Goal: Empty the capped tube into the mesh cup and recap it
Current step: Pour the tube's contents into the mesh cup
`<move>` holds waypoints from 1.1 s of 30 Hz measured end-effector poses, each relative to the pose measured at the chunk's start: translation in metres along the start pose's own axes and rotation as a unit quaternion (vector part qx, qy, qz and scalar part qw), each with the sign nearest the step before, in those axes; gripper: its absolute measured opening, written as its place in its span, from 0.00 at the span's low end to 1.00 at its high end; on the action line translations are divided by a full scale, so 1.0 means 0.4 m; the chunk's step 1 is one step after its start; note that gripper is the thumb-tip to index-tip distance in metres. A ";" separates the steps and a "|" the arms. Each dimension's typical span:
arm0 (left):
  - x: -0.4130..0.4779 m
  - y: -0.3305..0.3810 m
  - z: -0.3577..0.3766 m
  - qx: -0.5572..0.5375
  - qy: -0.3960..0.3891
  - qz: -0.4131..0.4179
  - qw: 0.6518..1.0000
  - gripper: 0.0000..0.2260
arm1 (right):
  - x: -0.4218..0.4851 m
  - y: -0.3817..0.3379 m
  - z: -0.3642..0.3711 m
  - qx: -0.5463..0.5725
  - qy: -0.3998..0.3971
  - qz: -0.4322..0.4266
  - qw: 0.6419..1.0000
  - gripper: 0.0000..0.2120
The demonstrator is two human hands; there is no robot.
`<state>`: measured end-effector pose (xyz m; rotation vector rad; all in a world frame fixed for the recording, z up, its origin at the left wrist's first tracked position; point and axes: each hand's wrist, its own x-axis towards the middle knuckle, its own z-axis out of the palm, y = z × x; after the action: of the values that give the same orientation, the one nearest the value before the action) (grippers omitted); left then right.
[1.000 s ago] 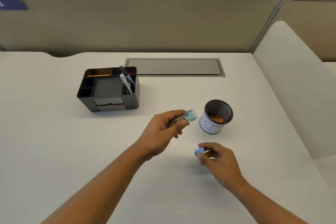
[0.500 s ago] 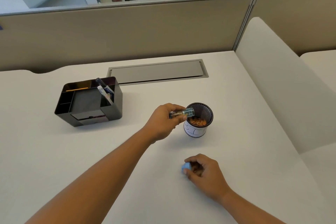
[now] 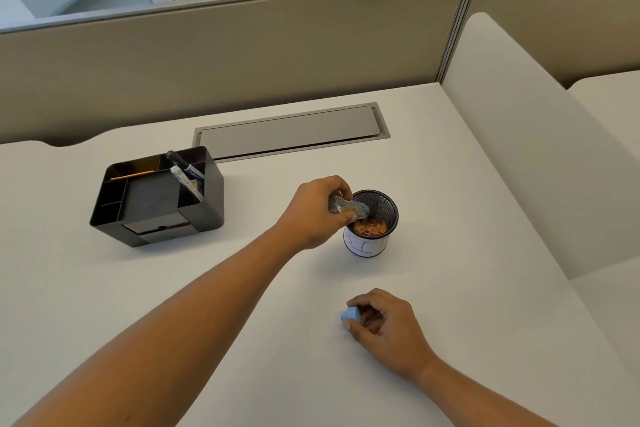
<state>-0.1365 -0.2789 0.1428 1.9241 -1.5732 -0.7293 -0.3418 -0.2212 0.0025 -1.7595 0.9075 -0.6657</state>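
My left hand [image 3: 317, 213] grips a clear uncapped tube [image 3: 349, 207], tilted with its open mouth pointing down over the left rim of the black mesh cup [image 3: 388, 208]. The cup wears a white paper label and holds small orange-brown pieces [image 3: 370, 228]. My right hand [image 3: 386, 328] rests low on the white desk, nearer to me than the cup, and pinches the tube's light blue cap [image 3: 350, 315] between thumb and fingers.
A black desk organiser [image 3: 156, 201] with pens stands left of the cup. A grey cable flap [image 3: 291, 132] lies in the desk behind. Beige partition walls close the back, and a white raised divider [image 3: 519, 149] runs along the right.
My left hand carried the tube from beside the cup to over its rim and tipped the mouth downward. More orange pieces lie in the cup. My right hand lowered with the cap.
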 end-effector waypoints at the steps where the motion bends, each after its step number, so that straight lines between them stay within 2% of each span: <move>1: 0.004 0.005 0.001 0.002 0.002 0.002 1.000 0.12 | 0.000 0.000 0.000 0.000 0.000 -0.001 1.000 0.09; 13: 0.023 0.017 0.022 0.011 0.001 0.003 1.000 0.14 | 0.000 -0.007 -0.001 -0.008 0.000 -0.004 1.000 0.08; 22: 0.011 0.012 0.017 -0.017 -0.001 -0.004 1.000 0.13 | 0.000 -0.016 -0.004 -0.006 -0.007 0.014 1.000 0.09; 29: -0.076 -0.010 -0.024 -0.089 0.035 -0.024 0.995 0.12 | 0.017 -0.060 -0.011 0.076 0.005 0.137 0.988 0.12; 33: -0.189 -0.038 -0.044 -0.146 0.067 -0.036 0.986 0.13 | -0.010 -0.134 0.009 0.134 0.013 0.162 0.977 0.12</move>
<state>-0.1265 -0.2007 0.1497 1.7807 -1.2465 -0.7944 -0.3266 -0.2046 0.0516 -1.3288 1.0422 -0.5667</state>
